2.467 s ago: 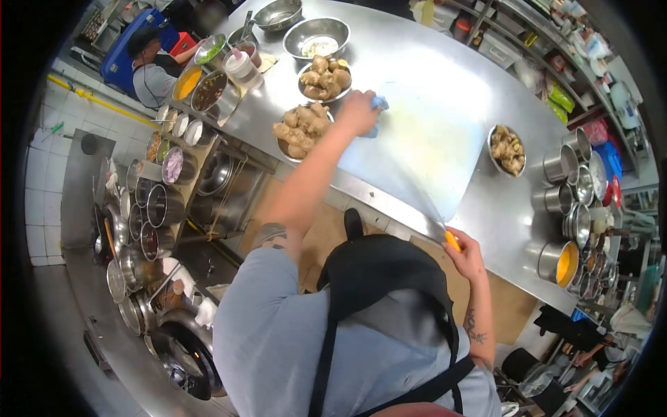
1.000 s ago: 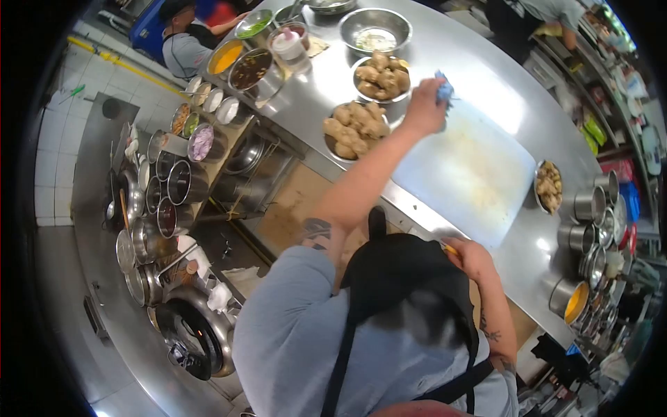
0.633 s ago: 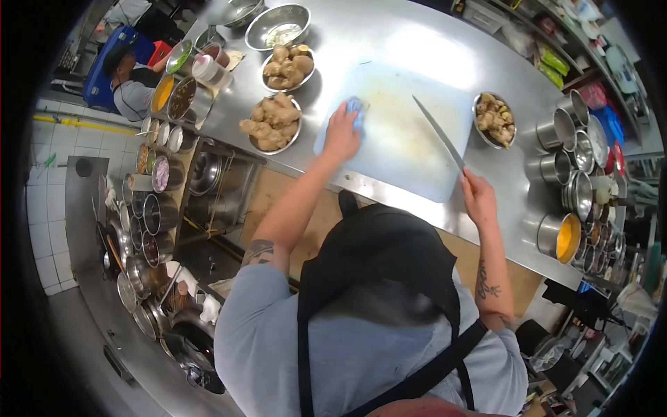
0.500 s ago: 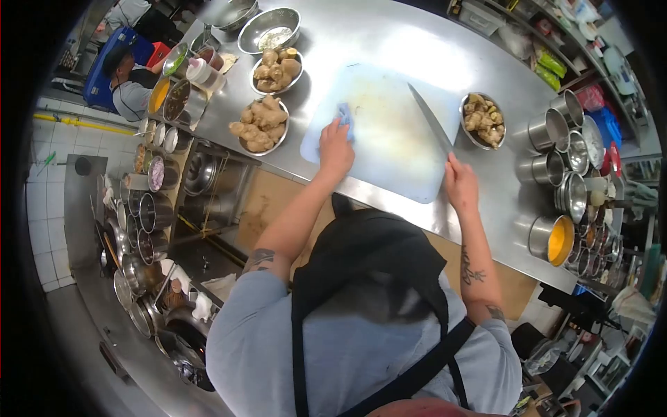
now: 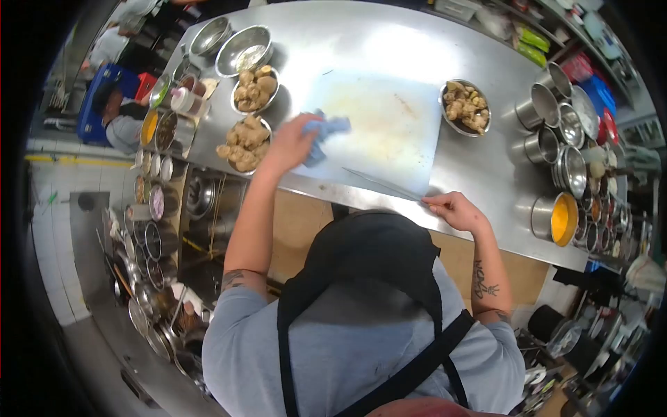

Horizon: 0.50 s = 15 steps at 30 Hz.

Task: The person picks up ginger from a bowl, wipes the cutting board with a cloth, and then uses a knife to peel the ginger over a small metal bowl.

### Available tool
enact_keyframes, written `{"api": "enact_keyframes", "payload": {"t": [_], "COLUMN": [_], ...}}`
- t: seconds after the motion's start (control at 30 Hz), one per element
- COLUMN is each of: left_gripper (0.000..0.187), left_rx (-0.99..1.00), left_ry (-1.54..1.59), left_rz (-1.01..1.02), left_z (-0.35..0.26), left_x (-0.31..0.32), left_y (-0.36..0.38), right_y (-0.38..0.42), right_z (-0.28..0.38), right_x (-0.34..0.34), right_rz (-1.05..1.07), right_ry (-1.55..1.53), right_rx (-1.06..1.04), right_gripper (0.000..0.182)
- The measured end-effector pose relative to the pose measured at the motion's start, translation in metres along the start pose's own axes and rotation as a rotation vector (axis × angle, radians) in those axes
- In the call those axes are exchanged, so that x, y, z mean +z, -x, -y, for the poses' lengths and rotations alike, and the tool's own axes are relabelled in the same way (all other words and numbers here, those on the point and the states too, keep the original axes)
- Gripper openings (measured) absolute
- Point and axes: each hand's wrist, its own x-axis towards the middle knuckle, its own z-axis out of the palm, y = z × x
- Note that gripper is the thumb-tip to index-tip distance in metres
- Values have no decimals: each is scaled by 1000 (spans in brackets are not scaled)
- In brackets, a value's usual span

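Observation:
My left hand (image 5: 293, 142) is closed on a blue cloth (image 5: 325, 132) at the left edge of the pale cutting board (image 5: 379, 104). In my right hand (image 5: 455, 210) is the handle of a long knife (image 5: 379, 182), its blade pointing left across the board's near edge. Left of the board stand a bowl of ginger (image 5: 244, 144) close to my left wrist and a second bowl of ginger (image 5: 255, 89) behind it. To the right, a bowl of ginger pieces (image 5: 465, 108) rests on the steel table (image 5: 500, 174).
Steel bowls (image 5: 243, 52) sit at the far left corner. Pots (image 5: 542, 146) and a container of orange-yellow contents (image 5: 559, 219) line the right edge. Cookware (image 5: 149, 292) crowds the left side. A person (image 5: 124, 125) is beyond the table's left end.
My left hand has moved left with the cloth, which is now more spread out. The knife has come nearer to me and swung from pointing away to pointing left.

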Motion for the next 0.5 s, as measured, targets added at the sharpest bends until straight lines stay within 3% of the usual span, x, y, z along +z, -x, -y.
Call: {"api": "enact_keyframes", "payload": {"t": [0.1,0.2,0.23,0.27,0.37,0.5], "left_gripper": [31,41,46,64,72,82], "left_rx": [-18,-22,-11,121,148,149], "left_ry": [-63,-211,-275,-383,-231,-324], "left_rz": [-140,-67,-25,43,-43,-32], "left_z": [36,116,139,143,136,123], "left_x": [-9,49,69,81,83,77], "left_y": [-42,-60,-63,-59,-49,-38], "right_y": [1,-41,-54,-66,-84,-44], "right_z": [11,-9,-2,7,23,44], "right_x": [1,6,6,9,34,78], "right_rz": [-223,-742,-750,-757,-575,-311], "right_ry": [-131,214,238,263,337,328], "right_rx": [147,48,121,194,349,133], "right_gripper": [34,40,41,42,45,37]}}
